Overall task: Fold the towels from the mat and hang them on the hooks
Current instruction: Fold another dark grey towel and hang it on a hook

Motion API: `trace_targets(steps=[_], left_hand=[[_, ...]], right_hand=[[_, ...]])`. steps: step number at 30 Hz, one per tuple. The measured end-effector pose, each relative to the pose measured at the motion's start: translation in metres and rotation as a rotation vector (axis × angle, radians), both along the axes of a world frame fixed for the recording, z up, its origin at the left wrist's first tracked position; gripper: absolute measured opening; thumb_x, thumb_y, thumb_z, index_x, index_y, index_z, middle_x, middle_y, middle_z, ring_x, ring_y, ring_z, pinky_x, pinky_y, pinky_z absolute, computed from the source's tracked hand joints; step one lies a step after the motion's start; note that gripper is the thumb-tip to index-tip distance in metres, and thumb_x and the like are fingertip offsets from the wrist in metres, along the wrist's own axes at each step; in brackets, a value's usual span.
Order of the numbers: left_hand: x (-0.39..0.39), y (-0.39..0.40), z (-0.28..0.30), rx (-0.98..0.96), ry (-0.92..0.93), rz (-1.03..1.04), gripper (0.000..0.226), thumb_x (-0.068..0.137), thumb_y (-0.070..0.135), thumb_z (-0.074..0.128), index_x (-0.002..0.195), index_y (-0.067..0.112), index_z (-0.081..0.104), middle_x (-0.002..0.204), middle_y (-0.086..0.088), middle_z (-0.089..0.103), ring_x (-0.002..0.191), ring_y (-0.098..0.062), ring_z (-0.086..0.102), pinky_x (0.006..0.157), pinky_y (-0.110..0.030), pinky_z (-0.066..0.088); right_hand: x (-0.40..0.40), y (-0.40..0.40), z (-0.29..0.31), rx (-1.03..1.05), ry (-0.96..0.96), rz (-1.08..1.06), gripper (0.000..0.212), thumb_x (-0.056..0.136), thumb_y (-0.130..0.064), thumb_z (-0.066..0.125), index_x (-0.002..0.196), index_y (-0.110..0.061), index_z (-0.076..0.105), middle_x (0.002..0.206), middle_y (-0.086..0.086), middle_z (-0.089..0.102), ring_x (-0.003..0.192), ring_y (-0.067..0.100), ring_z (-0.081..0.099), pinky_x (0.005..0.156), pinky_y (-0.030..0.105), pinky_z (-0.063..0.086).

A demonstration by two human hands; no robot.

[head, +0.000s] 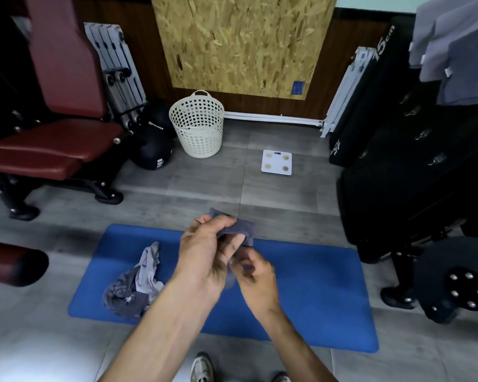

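Observation:
A blue mat lies on the grey floor in front of me. On its left part sits a crumpled heap of grey towels. Above the mat's middle my left hand grips the bunched top of a dark grey towel. My right hand, lower and to the right, pinches the part of that towel that hangs down; this part is blurred. Several grey towels hang at the upper right on a black rack with metal hooks.
A cream perforated basket stands by the far wall, a white scale to its right. A red bench and black medicine balls fill the left. The black rack and weight plates crowd the right.

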State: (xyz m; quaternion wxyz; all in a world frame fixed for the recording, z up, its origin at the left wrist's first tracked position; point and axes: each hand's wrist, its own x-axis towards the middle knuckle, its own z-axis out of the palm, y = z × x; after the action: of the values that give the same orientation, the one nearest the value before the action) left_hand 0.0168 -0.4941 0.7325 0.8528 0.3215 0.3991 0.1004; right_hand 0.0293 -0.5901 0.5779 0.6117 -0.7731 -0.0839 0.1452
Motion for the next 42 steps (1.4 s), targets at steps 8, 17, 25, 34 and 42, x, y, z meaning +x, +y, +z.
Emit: trace_targets(steps=[8, 17, 25, 34, 42], left_hand=[[-0.005, 0.022, 0.012, -0.027, -0.038, 0.053, 0.022, 0.085, -0.003, 0.061, 0.103, 0.007, 0.055, 0.076, -0.009, 0.059, 0.062, -0.013, 0.066, 0.052, -0.019, 0.054], [-0.012, 0.087, -0.024, 0.004, -0.006, 0.121, 0.008, 0.083, -0.001, 0.060, 0.078, 0.005, 0.060, 0.076, -0.007, 0.062, 0.065, -0.011, 0.067, 0.059, -0.019, 0.056], [-0.020, 0.072, -0.065, 1.142, 0.192, -0.172, 0.050, 0.071, 0.002, 0.072, 0.111, 0.027, 0.056, 0.114, 0.006, 0.056, 0.099, -0.012, 0.056, 0.081, -0.028, 0.048], [0.014, 0.020, -0.048, 1.325, -0.267, -0.861, 0.007, 0.084, 0.012, 0.069, 0.086, 0.017, 0.072, 0.074, 0.003, 0.070, 0.067, -0.012, 0.063, 0.061, -0.026, 0.050], [0.029, 0.047, -0.044, 1.172, -0.145, -0.603, 0.022, 0.090, 0.002, 0.055, 0.079, 0.018, 0.066, 0.063, 0.006, 0.061, 0.055, -0.006, 0.053, 0.054, -0.022, 0.045]], right_hand=[[0.018, 0.032, -0.008, 0.083, 0.109, -0.024, 0.027, 0.079, -0.001, 0.071, 0.072, -0.025, 0.060, 0.068, -0.004, 0.064, 0.067, 0.012, 0.059, 0.063, 0.041, 0.047], [0.039, -0.029, 0.009, 0.165, 0.248, 0.195, 0.027, 0.083, -0.009, 0.074, 0.069, -0.001, 0.053, 0.063, 0.008, 0.054, 0.063, 0.018, 0.050, 0.064, 0.026, 0.043], [0.058, -0.046, 0.073, -0.037, -0.086, 0.285, 0.026, 0.093, -0.018, 0.064, 0.072, -0.006, 0.055, 0.060, -0.009, 0.045, 0.059, 0.004, 0.040, 0.057, 0.019, 0.036], [0.055, -0.069, 0.098, 0.029, 0.030, 0.421, 0.020, 0.086, -0.010, 0.070, 0.079, -0.013, 0.051, 0.066, -0.006, 0.047, 0.064, 0.005, 0.044, 0.061, 0.019, 0.039], [0.069, -0.164, 0.029, -0.624, 0.151, 0.495, 0.027, 0.080, -0.040, 0.073, 0.068, -0.021, 0.057, 0.061, -0.010, 0.054, 0.059, 0.005, 0.051, 0.058, 0.027, 0.040]])
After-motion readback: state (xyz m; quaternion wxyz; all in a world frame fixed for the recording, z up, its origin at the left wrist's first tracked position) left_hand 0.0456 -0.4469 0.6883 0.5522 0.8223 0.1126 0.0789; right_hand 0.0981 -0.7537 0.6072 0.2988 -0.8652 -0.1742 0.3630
